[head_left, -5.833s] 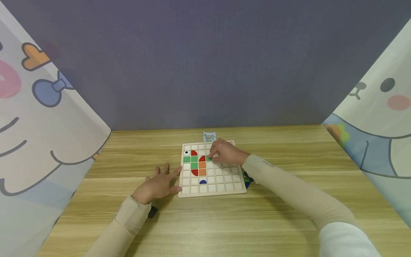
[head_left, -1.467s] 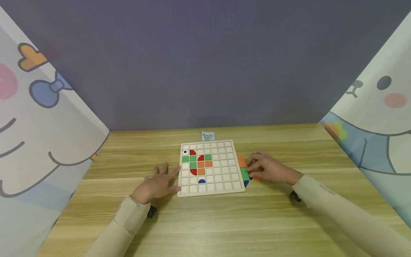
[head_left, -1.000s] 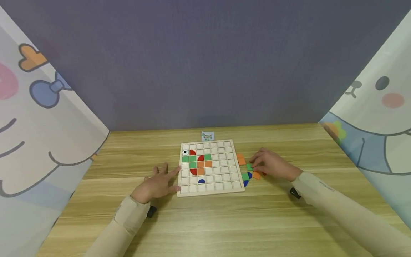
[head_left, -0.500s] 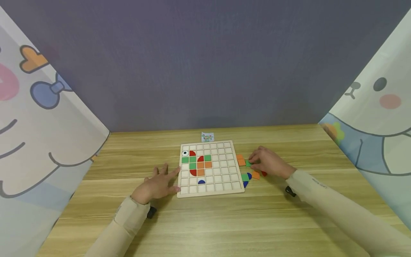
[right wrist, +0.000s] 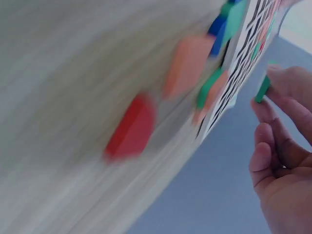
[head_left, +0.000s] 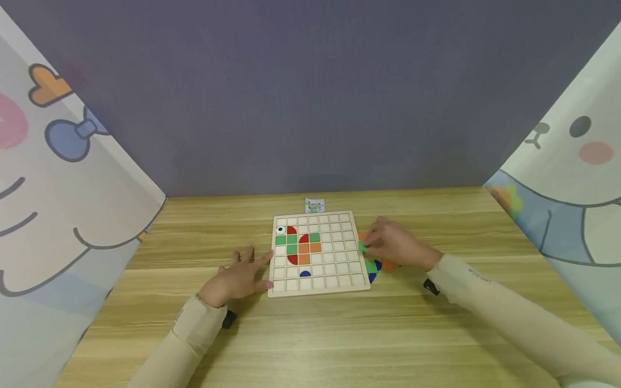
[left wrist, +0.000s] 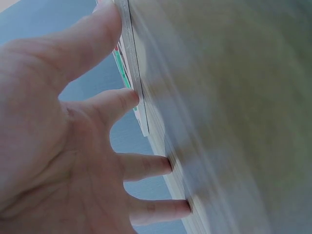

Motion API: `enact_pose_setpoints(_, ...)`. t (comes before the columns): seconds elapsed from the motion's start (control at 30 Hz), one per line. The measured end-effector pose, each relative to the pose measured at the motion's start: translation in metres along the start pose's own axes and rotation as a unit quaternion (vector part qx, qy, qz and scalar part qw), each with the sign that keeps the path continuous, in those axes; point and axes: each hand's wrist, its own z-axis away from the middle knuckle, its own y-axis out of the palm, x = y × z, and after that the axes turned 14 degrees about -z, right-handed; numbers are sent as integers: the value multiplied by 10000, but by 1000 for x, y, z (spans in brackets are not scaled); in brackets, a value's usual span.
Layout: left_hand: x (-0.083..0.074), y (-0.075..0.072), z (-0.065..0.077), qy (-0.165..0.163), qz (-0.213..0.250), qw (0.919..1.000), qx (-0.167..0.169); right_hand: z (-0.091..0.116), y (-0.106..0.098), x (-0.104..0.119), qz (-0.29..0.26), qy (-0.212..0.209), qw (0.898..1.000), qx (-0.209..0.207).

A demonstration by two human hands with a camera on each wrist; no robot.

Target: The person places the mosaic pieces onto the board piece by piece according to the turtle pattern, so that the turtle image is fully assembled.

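Observation:
A wooden grid board (head_left: 339, 269) lies on the table, its left part filled with green, red and orange tiles, a white eye tile (head_left: 280, 230) and a blue half-round mark (head_left: 305, 274). My left hand (head_left: 237, 277) is spread flat beside it, thumb and index finger (left wrist: 122, 100) touching the board's left edge. My right hand (head_left: 398, 245) pinches a green tile (right wrist: 263, 88) between thumb and fingers, raised off the table by the board's right edge. In the head view this hand hides part of the loose tiles.
Loose tiles lie right of the board: a red piece (right wrist: 130, 127), an orange one (right wrist: 187, 63), and blue and green ones (head_left: 371, 268). A small printed card (head_left: 315, 206) lies behind the board. A dark wall (head_left: 310, 97) rises behind the table.
An orange tile was added below the rightmost green one on the board. My right hand went to the loose tiles, took a green tile and lifted it leftward. My left hand stayed put.

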Motion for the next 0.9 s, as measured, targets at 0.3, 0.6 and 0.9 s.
enact_pose_setpoints(0.3, -1, -3, 3, 67, 74, 10000, 2, -38, 39, 30, -164, -600, 9957, 681)
enact_pose_setpoints(0.6, -2, -3, 4, 114, 105, 9999, -5, -64, 63, 40, 110, -356, 9949, 937)
enact_pose_setpoints(0.9, -1, -3, 3, 46, 89, 9999, -9, -69, 69, 45, 194, -154, 9948, 984)
